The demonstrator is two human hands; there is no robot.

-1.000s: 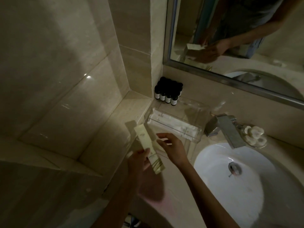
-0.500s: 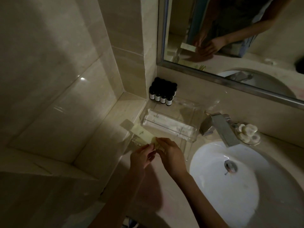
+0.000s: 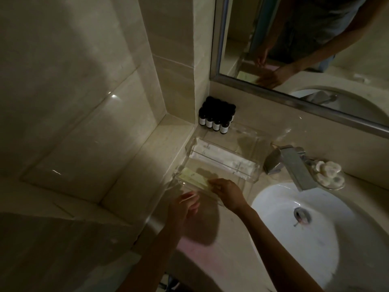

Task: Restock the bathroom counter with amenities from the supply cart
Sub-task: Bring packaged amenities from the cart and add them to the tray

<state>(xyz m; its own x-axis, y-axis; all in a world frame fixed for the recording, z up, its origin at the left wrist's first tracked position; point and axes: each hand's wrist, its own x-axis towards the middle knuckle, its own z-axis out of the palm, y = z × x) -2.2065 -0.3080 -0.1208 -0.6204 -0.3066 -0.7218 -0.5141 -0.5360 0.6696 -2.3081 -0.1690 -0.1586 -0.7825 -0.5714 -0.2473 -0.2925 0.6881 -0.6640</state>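
Beige stone counter (image 3: 221,249) fills the near ground, with two bare forearms reaching over it from the lower edge. Left hand (image 3: 185,204) hovers just short of the front rim of a clear plastic tray (image 3: 257,167); its fingers are loosely curled and, as far as the blur allows, hold nothing. Right hand (image 3: 228,194) is beside it over the tray's front section, fingers and thumb pinching the near end of a yellow packet (image 3: 192,179). That packet lies flat in the front section, angled toward the left wall. Behind a clear divider, the rear section holds white packets (image 3: 223,158) laid lengthwise. A white sink (image 3: 315,239) sits to the right of the tray, with a metal tap (image 3: 292,165) over its back rim and a small dish of white round items (image 3: 329,173) just beside the tap. Small dark bottles (image 3: 216,118) stand clustered in the corner behind the tray. Mirror (image 3: 347,91) above reflects the person's arms.
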